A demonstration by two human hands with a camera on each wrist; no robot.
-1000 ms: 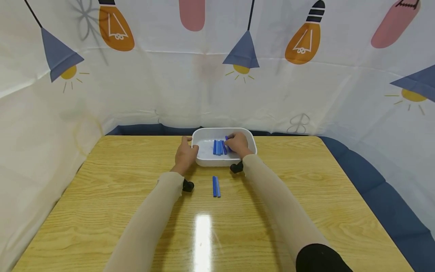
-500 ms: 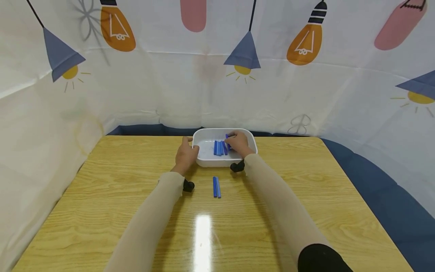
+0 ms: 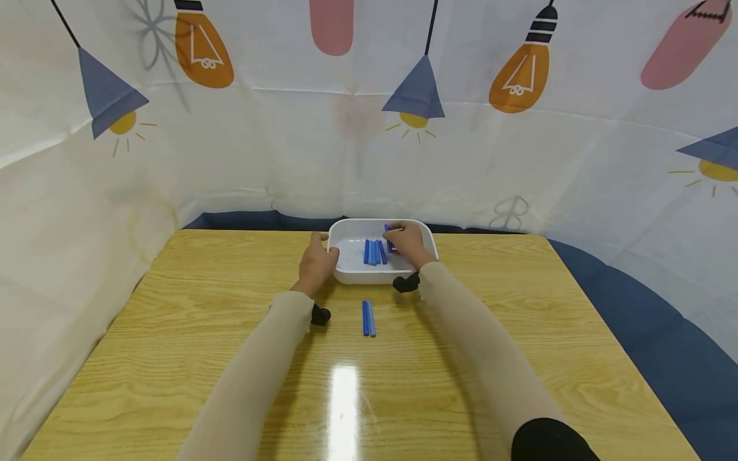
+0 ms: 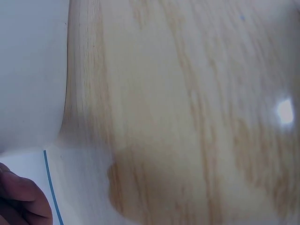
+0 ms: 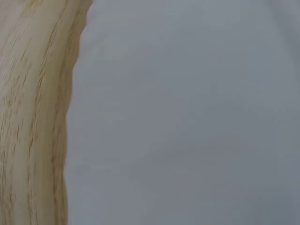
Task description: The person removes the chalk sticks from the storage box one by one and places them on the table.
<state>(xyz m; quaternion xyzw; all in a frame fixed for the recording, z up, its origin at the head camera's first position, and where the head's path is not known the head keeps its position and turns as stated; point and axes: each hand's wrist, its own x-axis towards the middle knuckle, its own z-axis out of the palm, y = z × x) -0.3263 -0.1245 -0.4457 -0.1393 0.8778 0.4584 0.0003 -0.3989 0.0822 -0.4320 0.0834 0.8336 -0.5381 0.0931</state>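
In the head view a white rectangular tray (image 3: 369, 278) stands near the table's far edge. Several slim blue sticks (image 3: 375, 252), darker and lighter, lie side by side inside it. My right hand (image 3: 406, 241) reaches over the tray's right part and pinches a dark blue stick (image 3: 387, 228), mostly covered by the fingers. At the left end, my left hand (image 3: 315, 262) grips the tray, thumb by the rim. Its curled fingers (image 4: 28, 197) show beside the tray wall in the left wrist view. Two more blue sticks (image 3: 369, 318) lie on the table in front of the tray.
The wooden table (image 3: 202, 307) spreads out on both sides, with a bright light reflection near the front. Behind it hangs a white cloth (image 3: 288, 147) printed with lamps and bulbs. The tray's white wall (image 5: 187, 117) fills most of the right wrist view.
The head view has shifted slightly. The pinched stick's end has moved a little towards the tray's far rim with the right hand. The left hand stays at the tray's left end.
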